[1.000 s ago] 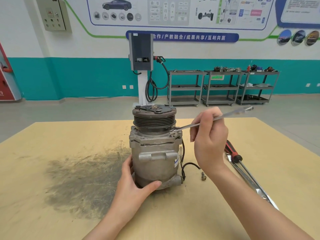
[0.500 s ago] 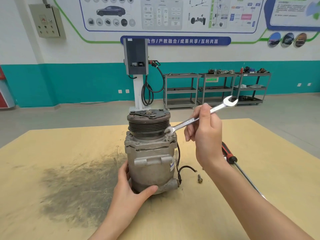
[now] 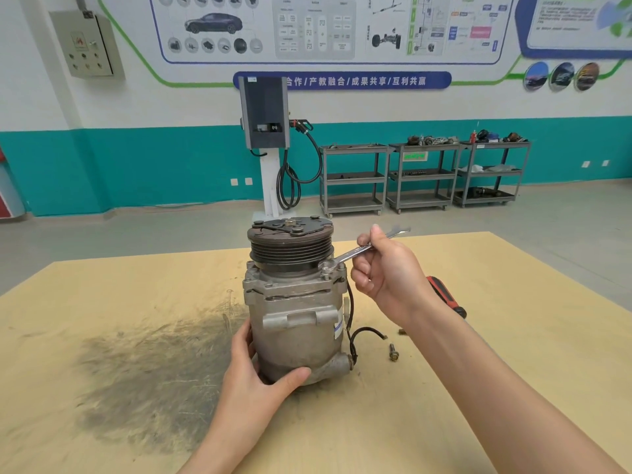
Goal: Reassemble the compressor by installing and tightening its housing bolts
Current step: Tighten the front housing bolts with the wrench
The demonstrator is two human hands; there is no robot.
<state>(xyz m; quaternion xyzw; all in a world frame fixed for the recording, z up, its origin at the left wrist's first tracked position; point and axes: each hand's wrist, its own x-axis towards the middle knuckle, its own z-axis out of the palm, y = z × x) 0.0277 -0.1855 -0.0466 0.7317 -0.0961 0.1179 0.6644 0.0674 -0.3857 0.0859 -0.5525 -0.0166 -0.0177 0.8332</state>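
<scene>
Grey cast-metal compressor (image 3: 295, 323) upright on the wooden table (image 3: 513, 336), ribbed dark pulley on top, left hand (image 3: 260, 378) grasping its base, right hand (image 3: 386, 271) grasping a shiny steel wrench (image 3: 355, 252), apparently on a housing bolt (image 3: 326, 272), loose bolt (image 3: 393, 352) lying near right.

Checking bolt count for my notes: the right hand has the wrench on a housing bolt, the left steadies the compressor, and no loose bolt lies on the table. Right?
Not quite: the head view shows a loose bolt on the table, right of the compressor. The right hand, wrench and left hand are as described.

Bright, even indoor light — soft faint shadows, sharp focus at centre, wide-angle bending toward the edges.
</scene>
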